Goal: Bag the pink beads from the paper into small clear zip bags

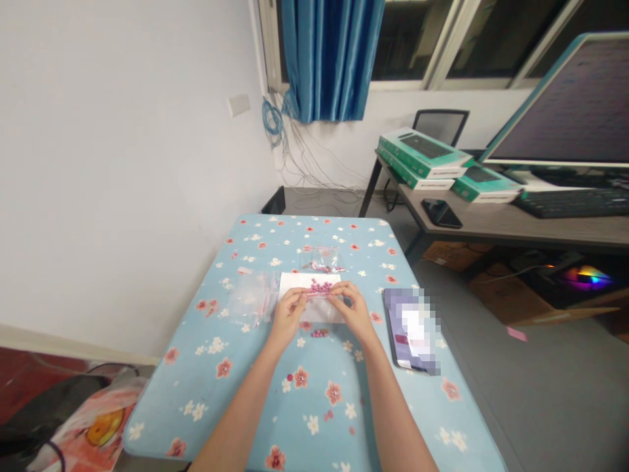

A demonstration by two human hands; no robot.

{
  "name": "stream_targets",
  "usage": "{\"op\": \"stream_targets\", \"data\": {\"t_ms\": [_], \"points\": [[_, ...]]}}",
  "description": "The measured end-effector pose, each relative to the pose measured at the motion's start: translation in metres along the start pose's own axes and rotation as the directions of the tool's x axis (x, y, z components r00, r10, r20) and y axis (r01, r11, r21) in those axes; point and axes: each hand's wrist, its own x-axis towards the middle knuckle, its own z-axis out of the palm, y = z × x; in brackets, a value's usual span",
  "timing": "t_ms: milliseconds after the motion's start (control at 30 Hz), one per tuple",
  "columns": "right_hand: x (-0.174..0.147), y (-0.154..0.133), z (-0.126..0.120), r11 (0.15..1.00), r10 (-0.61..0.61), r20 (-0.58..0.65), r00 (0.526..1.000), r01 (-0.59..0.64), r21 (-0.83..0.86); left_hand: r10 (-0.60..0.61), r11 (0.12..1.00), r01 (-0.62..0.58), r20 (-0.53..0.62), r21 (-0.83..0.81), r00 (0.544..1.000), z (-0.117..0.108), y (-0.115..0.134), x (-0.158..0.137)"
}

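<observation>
My left hand (289, 313) and my right hand (354, 311) are closed in pinches on the two ends of a small clear zip bag (318, 295), whose pinkish edge runs between the fingertips. Just beyond that edge, pink beads (322, 287) lie in a cluster; whether they are inside the bag or behind it, I cannot tell. Under the hands is a white sheet of paper (293, 280). Nearer to me, a short row of pink beads with a brownish piece (320, 334) lies on the flowered table.
Clear plastic bags (250, 298) lie left of the paper, and another bag with pink pieces (322, 260) beyond it. A tablet-like device (410, 331) rests at the right of the blue flowered table (236, 419). A desk with keyboard boxes (422, 154) stands at the right.
</observation>
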Motion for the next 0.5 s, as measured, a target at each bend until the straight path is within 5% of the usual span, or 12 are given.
{"op": "stream_targets", "data": {"t_ms": [500], "points": [[-0.0011, -0.0053, -0.0031, 0.997, -0.016, 0.103, 0.995, 0.024, -0.076, 0.030, 0.999, -0.030, -0.029, -0.011, 0.999, 0.0033, 0.0037, -0.0010]]}}
